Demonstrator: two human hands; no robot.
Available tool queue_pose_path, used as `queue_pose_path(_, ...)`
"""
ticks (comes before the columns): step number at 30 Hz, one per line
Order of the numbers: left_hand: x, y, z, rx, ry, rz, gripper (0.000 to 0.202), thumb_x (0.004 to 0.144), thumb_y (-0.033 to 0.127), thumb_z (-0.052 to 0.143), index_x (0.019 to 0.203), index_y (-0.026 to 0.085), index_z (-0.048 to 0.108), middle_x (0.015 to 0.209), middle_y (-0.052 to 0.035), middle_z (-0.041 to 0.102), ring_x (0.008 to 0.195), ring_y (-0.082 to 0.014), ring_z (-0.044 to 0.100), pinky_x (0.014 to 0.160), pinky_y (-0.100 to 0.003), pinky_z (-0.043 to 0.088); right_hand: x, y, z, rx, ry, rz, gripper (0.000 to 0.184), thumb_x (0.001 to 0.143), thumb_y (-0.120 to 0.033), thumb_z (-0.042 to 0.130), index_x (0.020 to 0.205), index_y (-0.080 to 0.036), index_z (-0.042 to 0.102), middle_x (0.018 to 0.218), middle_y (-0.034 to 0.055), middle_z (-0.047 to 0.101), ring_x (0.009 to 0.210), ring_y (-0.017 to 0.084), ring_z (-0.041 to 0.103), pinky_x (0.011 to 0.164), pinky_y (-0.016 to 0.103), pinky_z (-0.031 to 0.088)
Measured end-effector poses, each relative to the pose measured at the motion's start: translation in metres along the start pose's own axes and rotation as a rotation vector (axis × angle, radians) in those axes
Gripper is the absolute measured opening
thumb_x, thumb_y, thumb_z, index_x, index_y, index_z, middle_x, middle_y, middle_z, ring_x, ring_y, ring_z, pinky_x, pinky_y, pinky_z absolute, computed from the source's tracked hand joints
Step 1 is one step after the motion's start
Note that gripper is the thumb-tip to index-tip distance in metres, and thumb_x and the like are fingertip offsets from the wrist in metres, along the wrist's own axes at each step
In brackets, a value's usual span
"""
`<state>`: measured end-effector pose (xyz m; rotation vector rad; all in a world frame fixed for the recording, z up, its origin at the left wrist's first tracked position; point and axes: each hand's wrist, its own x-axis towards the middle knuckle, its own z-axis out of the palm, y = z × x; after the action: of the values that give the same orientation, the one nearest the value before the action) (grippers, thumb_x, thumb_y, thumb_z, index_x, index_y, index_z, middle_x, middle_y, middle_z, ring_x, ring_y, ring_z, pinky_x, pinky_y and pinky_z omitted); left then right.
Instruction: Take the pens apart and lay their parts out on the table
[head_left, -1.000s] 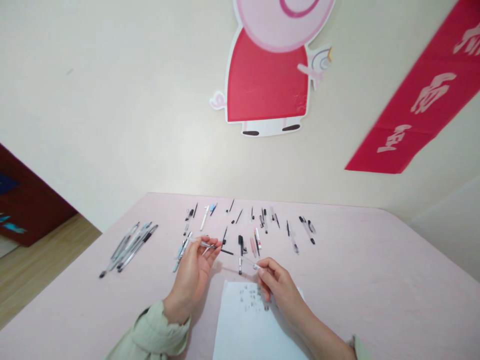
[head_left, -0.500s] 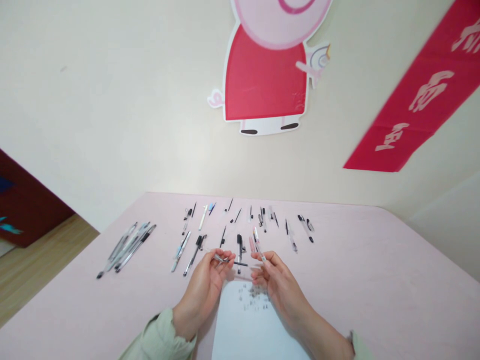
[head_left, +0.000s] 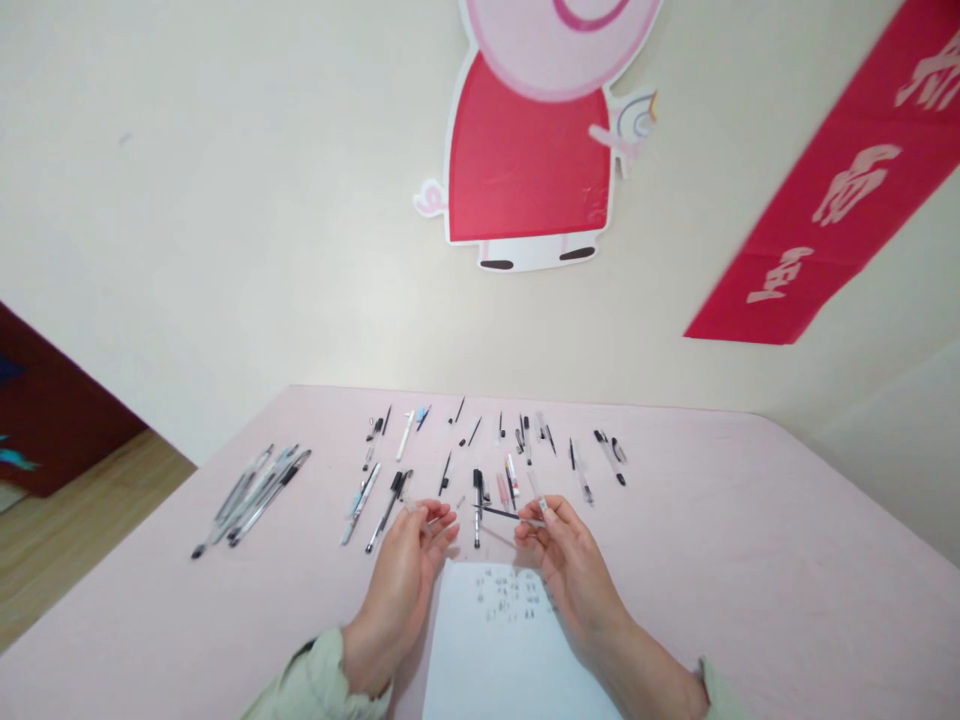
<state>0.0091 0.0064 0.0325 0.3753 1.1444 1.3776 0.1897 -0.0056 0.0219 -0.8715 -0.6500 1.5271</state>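
Note:
My left hand (head_left: 403,580) pinches a clear pen barrel (head_left: 417,511) that points up and left from its fingertips. My right hand (head_left: 568,562) pinches a thin pen refill with a dark end (head_left: 501,514), which points left toward my left hand. The two hands are a short way apart above the top edge of a white sheet of paper (head_left: 510,650) with small scribbles. Several pens and pen parts (head_left: 480,460) lie in rows just beyond my fingers on the pink table (head_left: 750,560).
A bundle of several pens (head_left: 255,495) lies at the table's left side. A cream wall with a cartoon pig cut-out (head_left: 540,130) and a red banner (head_left: 832,190) stands behind the table. Wooden floor (head_left: 67,530) shows at the left.
My hands came together half a second ago and have now drawn apart. The dark-ended refill is now in my right hand's fingers, and the clear barrel stays in my left.

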Motion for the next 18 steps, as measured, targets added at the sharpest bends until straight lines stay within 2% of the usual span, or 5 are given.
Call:
queue_pose_path(4,-0.002,-0.008,-0.004,0.391,-0.136,0.066,0.017,0.081,0.035,0.058,0.081,0.019,0.053,0.063,0.005,0.051,0.057,-0.0108,0.051,0.055,-0.022,0.043,0.0,0.001,0.0,0.004,-0.009,0.009,0.022,0.079,-0.042,0.07,0.084,-0.021,0.063,0.089,0.0019,0.062,0.078,0.016,0.058,0.08,0.03,0.046)
queue_pose_path(7,0.008,-0.005,-0.01,0.861,-0.207,0.278,0.015,0.086,0.034,0.049,0.088,0.02,0.054,0.055,0.0079,0.043,0.051,-0.0117,0.044,0.052,-0.023,0.033,0.0,0.003,-0.002,-0.012,-0.019,0.012,0.022,0.08,-0.042,0.069,0.084,-0.021,0.063,0.088,0.0018,0.062,0.078,0.015,0.058,0.079,0.029,0.046)
queue_pose_path(10,0.018,0.002,-0.011,1.347,-0.189,0.482,0.015,0.088,0.03,0.045,0.097,0.022,0.055,0.061,0.0043,0.053,0.058,-0.0154,0.053,0.056,-0.025,0.03,0.001,0.006,-0.003,-0.025,-0.018,0.011,0.022,0.08,-0.042,0.069,0.083,-0.021,0.063,0.088,0.0016,0.062,0.077,0.015,0.058,0.079,0.029,0.046)
queue_pose_path(13,0.026,0.006,-0.004,1.714,-0.133,0.587,0.015,0.09,0.027,0.042,0.098,0.022,0.054,0.075,-0.0021,0.065,0.07,-0.0198,0.062,0.056,-0.027,0.027,0.002,0.007,-0.004,-0.028,-0.019,0.011,0.022,0.08,-0.042,0.07,0.082,-0.021,0.063,0.088,0.0015,0.062,0.077,0.015,0.059,0.079,0.029,0.046)
queue_pose_path(18,0.039,0.002,0.009,1.95,-0.134,0.601,0.014,0.091,0.025,0.04,0.096,0.021,0.053,0.085,-0.0075,0.07,0.079,-0.0232,0.067,0.056,-0.029,0.027,0.001,0.007,-0.003,-0.034,-0.035,0.002,0.023,0.08,-0.042,0.069,0.083,-0.02,0.063,0.087,0.0016,0.062,0.076,0.015,0.059,0.077,0.028,0.046)
